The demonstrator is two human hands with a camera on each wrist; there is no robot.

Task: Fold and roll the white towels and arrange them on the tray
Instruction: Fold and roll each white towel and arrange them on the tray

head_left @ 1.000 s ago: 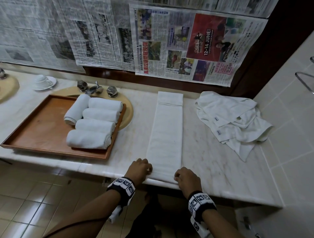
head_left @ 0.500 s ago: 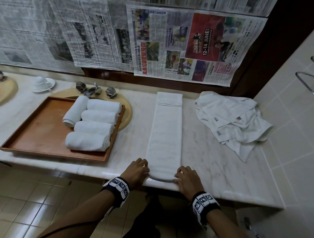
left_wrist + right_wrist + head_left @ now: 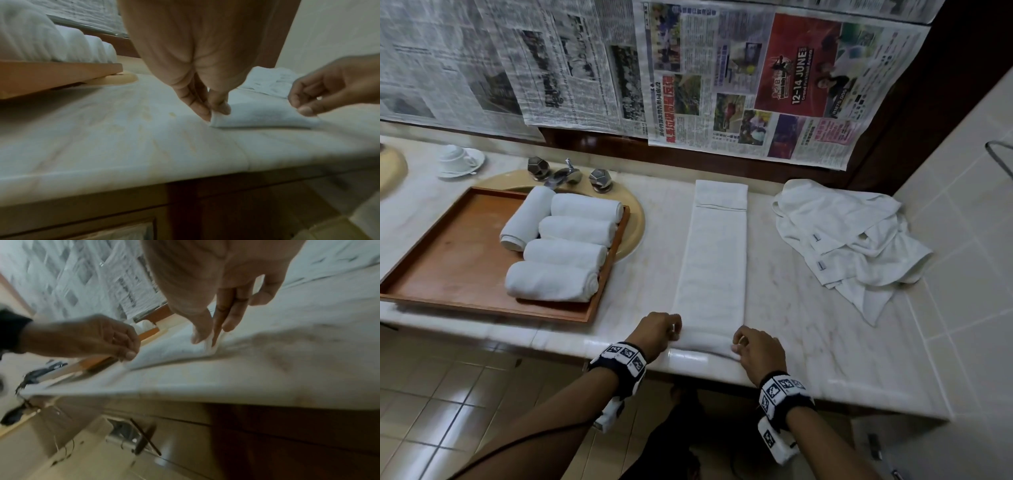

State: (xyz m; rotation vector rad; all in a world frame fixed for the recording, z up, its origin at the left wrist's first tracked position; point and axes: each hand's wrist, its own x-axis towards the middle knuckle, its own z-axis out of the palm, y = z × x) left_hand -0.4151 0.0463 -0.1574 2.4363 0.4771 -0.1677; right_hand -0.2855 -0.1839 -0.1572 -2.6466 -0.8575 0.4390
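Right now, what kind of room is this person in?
Probably a bathroom, maybe a hotel's. A tap stands over a basin set in a marble counter, the walls are tiled, and rolled white towels lie on a tray.

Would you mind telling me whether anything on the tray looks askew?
Yes: on the tray, four rolled towels lie parallel, but the fifth rolled towel at their left ends runs crosswise to them, breaking the row. Nothing looks spilled or damaged.

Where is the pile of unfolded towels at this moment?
In the head view, the unfolded towels lie on the counter at the right, between the long folded towel and the tiled wall.
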